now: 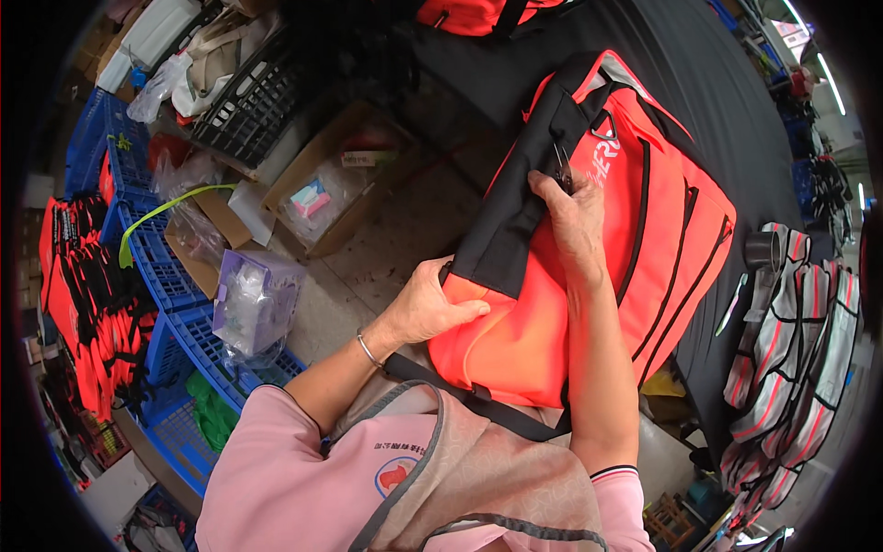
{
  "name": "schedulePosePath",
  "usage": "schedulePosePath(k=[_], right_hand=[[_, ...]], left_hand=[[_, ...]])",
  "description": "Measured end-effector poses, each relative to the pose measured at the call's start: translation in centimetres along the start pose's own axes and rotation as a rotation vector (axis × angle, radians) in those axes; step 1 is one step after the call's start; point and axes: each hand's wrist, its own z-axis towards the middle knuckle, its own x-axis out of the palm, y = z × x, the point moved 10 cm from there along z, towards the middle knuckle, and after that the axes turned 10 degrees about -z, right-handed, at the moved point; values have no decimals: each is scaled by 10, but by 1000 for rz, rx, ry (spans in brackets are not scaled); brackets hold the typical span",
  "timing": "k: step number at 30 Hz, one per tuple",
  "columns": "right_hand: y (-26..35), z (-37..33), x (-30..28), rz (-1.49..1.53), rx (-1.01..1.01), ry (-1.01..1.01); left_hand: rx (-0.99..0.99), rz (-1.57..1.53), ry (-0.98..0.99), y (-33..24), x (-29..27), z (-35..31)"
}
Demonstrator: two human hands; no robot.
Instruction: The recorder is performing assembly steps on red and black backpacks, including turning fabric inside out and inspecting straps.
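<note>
A bright orange-red bag (579, 322) with black trim, black zips and a light lining lies tilted in front of me, partly over the black-covered table. My left hand (428, 304) grips its near left corner, thumb pressed on the orange side and fingers hidden behind the edge. My right hand (575, 216) is closed around small thread snips (561, 166), with dark handles and two thin metal blades pointing away from me. The blades lie over the bag's black upper panel (515, 202), near a metal D-ring (602, 124). A black strap (515, 421) hangs across my lap below the bag.
On the left stand blue plastic crates (166, 267), a purple box (258, 299) of clear plastic, an open carton (336, 198) and a black basket (248, 101). Orange-black pieces (83, 304) pile up beyond. Grey striped pieces (791, 350) hang right of the black cloth (736, 138).
</note>
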Motion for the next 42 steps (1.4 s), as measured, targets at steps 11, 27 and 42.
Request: schedulePosePath(k=[11,27,42], right_hand=[[13,-22,-15,-148,26,-12],[16,-47,-29,-334,106,-42],[-25,-64,-10,-63,56,147]], left_hand=[[9,-112,-41,9,-5,-1],[135,299,-216,-17,9,-10],[135,213,-139,-10,-10,-2]])
